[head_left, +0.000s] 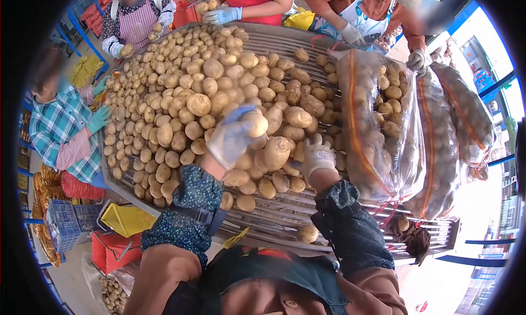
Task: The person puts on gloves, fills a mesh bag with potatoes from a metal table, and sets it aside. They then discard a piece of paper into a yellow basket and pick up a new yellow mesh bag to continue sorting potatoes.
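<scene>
A pale potato [255, 124] is in my left hand [229, 139], which wears a white and blue work glove and is a little blurred. The gloved fingers curl around the potato above the heap [164, 104]. My right hand [318, 157], also gloved, rests low among potatoes at the heap's right side, its fingers apart and pointing away from me. Just left of its thumb lies a large potato [276, 153]. Under the heap is a slatted metal table [263, 208].
Filled clear potato sacks with orange stripes [359, 129] lie on the right. Co-workers in gloves stand along the left and far sides, one in a checked shirt [60, 126]. A blue crate [66, 222] and a red and yellow bin [115, 252] are at lower left.
</scene>
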Demonstrator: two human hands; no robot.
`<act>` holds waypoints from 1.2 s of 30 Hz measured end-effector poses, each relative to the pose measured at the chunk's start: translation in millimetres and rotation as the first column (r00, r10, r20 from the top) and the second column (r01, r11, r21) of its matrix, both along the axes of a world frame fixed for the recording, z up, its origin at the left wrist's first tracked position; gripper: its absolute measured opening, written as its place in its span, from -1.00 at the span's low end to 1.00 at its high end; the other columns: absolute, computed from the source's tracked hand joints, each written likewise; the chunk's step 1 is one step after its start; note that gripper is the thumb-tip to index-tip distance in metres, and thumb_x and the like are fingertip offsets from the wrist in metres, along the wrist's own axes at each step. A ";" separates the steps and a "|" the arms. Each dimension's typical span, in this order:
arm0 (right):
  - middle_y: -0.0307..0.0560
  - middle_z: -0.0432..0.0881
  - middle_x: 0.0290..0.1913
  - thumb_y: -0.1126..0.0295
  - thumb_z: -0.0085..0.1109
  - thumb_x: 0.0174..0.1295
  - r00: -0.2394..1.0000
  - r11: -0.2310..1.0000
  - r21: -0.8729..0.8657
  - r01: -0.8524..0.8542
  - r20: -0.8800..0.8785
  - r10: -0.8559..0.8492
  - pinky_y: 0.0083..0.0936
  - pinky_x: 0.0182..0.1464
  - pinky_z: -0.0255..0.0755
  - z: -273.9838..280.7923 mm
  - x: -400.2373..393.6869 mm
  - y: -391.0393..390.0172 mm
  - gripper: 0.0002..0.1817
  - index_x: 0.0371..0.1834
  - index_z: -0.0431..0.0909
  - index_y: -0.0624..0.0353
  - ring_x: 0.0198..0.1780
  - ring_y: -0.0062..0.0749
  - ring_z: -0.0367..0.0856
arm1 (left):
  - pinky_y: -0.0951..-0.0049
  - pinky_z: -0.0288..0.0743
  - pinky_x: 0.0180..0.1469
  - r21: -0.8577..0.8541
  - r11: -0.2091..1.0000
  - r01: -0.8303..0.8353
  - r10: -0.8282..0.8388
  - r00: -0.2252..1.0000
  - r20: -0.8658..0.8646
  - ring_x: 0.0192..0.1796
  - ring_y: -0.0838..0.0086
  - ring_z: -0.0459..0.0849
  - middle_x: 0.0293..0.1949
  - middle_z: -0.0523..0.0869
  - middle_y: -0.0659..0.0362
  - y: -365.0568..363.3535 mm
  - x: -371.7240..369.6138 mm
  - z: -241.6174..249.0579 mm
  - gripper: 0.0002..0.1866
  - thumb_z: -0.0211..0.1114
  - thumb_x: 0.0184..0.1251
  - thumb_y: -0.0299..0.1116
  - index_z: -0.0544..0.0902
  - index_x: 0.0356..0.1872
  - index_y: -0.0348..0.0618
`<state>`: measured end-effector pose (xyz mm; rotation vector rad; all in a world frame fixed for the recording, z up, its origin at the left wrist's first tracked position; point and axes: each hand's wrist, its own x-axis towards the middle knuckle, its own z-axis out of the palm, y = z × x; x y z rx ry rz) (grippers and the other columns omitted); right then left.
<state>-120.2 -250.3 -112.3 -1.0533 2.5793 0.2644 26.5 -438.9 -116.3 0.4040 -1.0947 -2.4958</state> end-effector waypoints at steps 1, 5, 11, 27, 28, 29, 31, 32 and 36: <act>0.04 0.34 0.31 -0.15 0.47 -0.01 1.000 0.999 -0.031 0.012 -0.013 -0.012 -0.06 0.13 0.54 -2.3 0.8 1.6 -0.11 0.35 0.44 0.12 0.25 0.07 0.44 | 0.35 0.64 0.07 0.003 1.000 0.001 -0.001 1.000 -0.001 0.11 0.30 0.64 0.10 0.64 0.09 4.7 11.3 3.7 -0.52 0.34 0.38 -0.32 0.53 0.29 -0.16; 0.10 0.34 0.36 -0.12 0.43 0.05 0.998 0.998 -0.039 0.048 0.043 -0.046 -0.05 0.24 0.49 13.5 1.4 -8.3 -0.18 0.32 0.50 0.14 0.30 0.12 0.42 | 0.23 0.66 0.05 0.541 0.841 0.005 0.015 0.999 -0.031 0.11 0.22 0.67 0.10 0.66 0.08 26.7 48.3 -10.4 -0.54 0.25 0.48 -0.13 0.56 0.24 -0.19; 0.19 0.36 0.38 -0.08 0.41 0.06 0.986 0.999 0.043 -0.028 0.165 0.020 -0.08 0.29 0.46 20.7 -7.6 -9.5 -0.24 0.29 0.57 0.15 0.37 0.12 0.38 | 0.42 0.68 -0.10 -0.052 0.996 0.079 -0.067 0.977 0.204 0.00 0.34 0.72 -0.06 0.71 0.12 73.1 86.3 -10.7 -0.57 0.11 0.59 -0.12 0.58 0.22 -0.25; 0.20 0.39 0.37 -0.03 0.36 0.19 0.641 0.534 -0.761 0.368 0.624 0.447 -0.15 0.41 0.29 -9.9 84.4 97.5 -0.18 0.34 0.40 0.39 0.40 -0.01 0.37 | 0.40 0.50 0.33 0.200 0.968 0.151 -0.175 0.978 0.111 0.27 0.41 0.58 0.32 0.51 0.06 162.8 90.8 0.6 -0.37 0.14 0.55 -0.10 0.28 0.48 -0.25; 0.34 0.35 0.40 -0.06 0.30 0.24 0.651 0.605 -0.752 0.261 0.600 0.465 -0.08 0.46 0.20 7.2 90.5 96.4 -0.15 0.38 0.34 0.43 0.45 0.19 0.29 | 0.40 0.50 0.33 0.201 0.968 0.148 -0.173 0.978 0.116 0.27 0.41 0.58 0.32 0.51 0.06 166.1 96.5 -1.4 -0.37 0.14 0.55 -0.10 0.28 0.48 -0.25; 0.38 0.31 0.42 -0.06 0.26 0.27 0.690 0.592 -0.772 0.234 0.561 0.458 -0.06 0.48 0.16 -1.2 99.0 98.6 -0.14 0.42 0.28 0.41 0.48 0.24 0.24 | 0.37 0.51 0.33 0.323 0.933 0.155 -0.205 0.971 0.126 0.28 0.39 0.58 0.29 0.54 0.06 168.1 104.1 -5.6 -0.38 0.13 0.56 -0.08 0.30 0.47 -0.24; 0.45 0.19 0.50 -0.02 0.19 0.34 0.736 0.605 -0.779 0.164 0.505 0.451 -0.01 0.54 0.04 -8.1 119.3 103.3 -0.12 0.53 0.12 0.37 0.54 0.32 0.11 | 0.32 0.50 0.35 0.497 0.860 0.115 -0.215 0.965 0.148 0.29 0.34 0.58 0.26 0.56 0.05 174.3 118.8 -17.7 -0.39 0.15 0.56 -0.05 0.32 0.44 -0.23; 0.45 0.15 0.51 -0.02 0.17 0.36 0.722 0.626 -0.771 0.113 0.497 0.481 -0.04 0.55 0.03 -5.2 126.7 104.7 -0.11 0.56 0.07 0.36 0.55 0.32 0.08 | 0.32 0.50 0.35 0.497 0.862 0.103 -0.204 0.967 0.154 0.29 0.34 0.58 0.26 0.56 0.05 176.5 123.5 -21.8 -0.39 0.15 0.56 -0.05 0.32 0.44 -0.23; 0.41 0.23 0.49 0.07 0.20 0.36 0.639 0.642 -0.765 0.047 0.517 0.569 -0.10 0.55 0.07 24.5 128.2 99.6 -0.21 0.50 0.20 0.37 0.55 0.24 0.15 | 0.28 0.47 0.38 0.445 0.896 0.005 -0.076 0.987 0.141 0.31 0.32 0.56 0.29 0.54 0.01 174.4 137.6 -2.3 -0.37 0.17 0.53 -0.02 0.34 0.42 -0.24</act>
